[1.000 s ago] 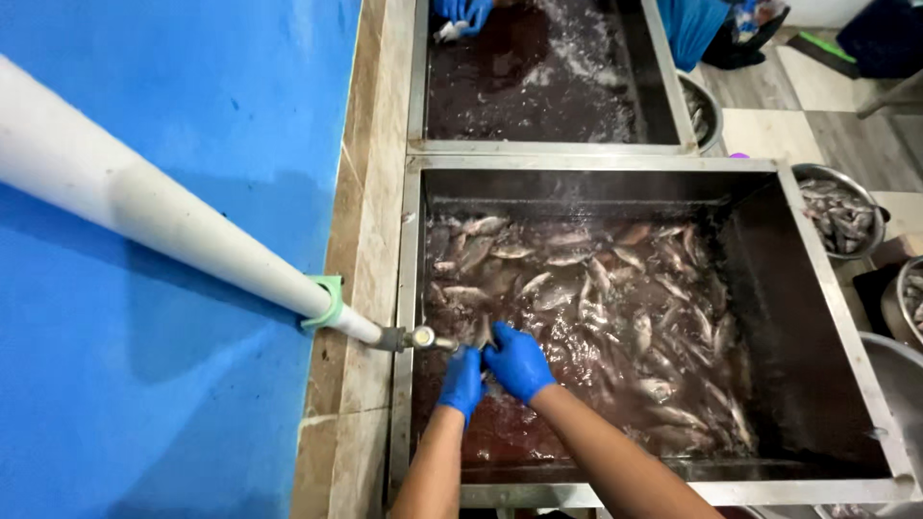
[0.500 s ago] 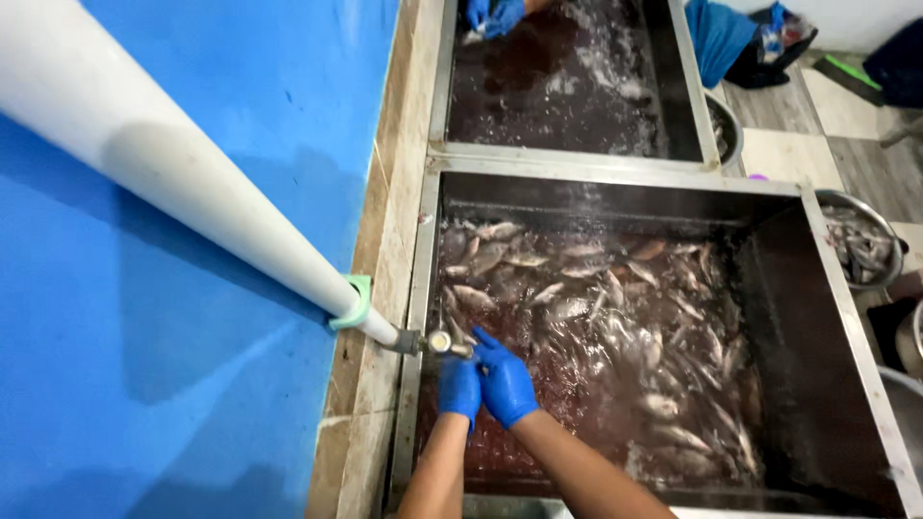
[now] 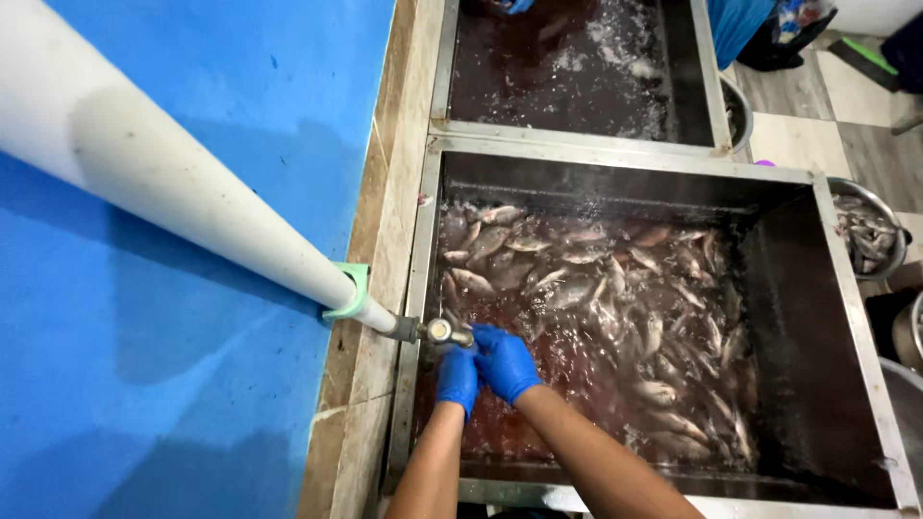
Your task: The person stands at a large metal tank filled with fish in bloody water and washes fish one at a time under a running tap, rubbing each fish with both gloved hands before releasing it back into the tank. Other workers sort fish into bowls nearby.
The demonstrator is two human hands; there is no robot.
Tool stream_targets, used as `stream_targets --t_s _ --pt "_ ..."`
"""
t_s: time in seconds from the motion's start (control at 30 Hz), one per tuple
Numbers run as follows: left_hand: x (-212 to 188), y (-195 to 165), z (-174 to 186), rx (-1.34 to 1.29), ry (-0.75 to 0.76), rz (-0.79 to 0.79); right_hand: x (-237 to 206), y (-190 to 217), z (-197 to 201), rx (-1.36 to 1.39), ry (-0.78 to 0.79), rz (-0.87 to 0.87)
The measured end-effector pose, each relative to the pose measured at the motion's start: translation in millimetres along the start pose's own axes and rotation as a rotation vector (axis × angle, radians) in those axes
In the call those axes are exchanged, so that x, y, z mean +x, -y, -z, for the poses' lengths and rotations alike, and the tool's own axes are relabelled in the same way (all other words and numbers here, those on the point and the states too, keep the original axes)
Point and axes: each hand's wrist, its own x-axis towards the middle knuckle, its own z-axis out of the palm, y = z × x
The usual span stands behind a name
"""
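Both my hands wear blue gloves and are pressed together just below a metal tap (image 3: 444, 332) at the end of a long white pipe (image 3: 173, 192). My left hand (image 3: 458, 378) sits under the tap's spout with fingers curled. My right hand (image 3: 507, 362) lies against it with its fingers bent over the left. I cannot make out any object between them. They hover over the near left corner of a steel sink (image 3: 625, 163) that holds reddish water and several small silvery fish (image 3: 615, 298).
A blue wall (image 3: 221, 96) and a tiled ledge (image 3: 385, 211) run along the left. A second steel sink (image 3: 567, 58) with dark water lies beyond. Metal bowls with fish (image 3: 870, 235) stand on the floor at right.
The view has shifted, so the sinks and pipe appear further right and lower. My hands stay together under the tap, barely changed.
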Motion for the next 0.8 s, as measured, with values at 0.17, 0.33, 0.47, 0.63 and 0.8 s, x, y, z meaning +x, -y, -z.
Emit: stream_targets --t_s 0.17,0.33,0.47,0.63,0.8 --pt "11.9 20.4 4.6 -0.295 0.035 0.21 3.6 6.6 -1.5 0.17 0.159 -0.303" --pt "14.6 24.2 16.0 0.392 -0.227 -0.046 30.7 0.9 -1.2 -0.393 0.381 -0.171" --pt "8.0 10.7 23.3 1.085 -0.174 -0.263 36.5 -17.3 -6.6 -0.388 0.474 -0.169" --pt "-3.0 2.7 18.6 0.933 -0.179 -0.193 34.5 -48.5 -6.6 0.097 0.588 -0.196" --pt "-6.2 17.7 13.9 0.723 -0.289 -0.205 27.0 -66.8 -6.9 0.253 0.614 -0.2"
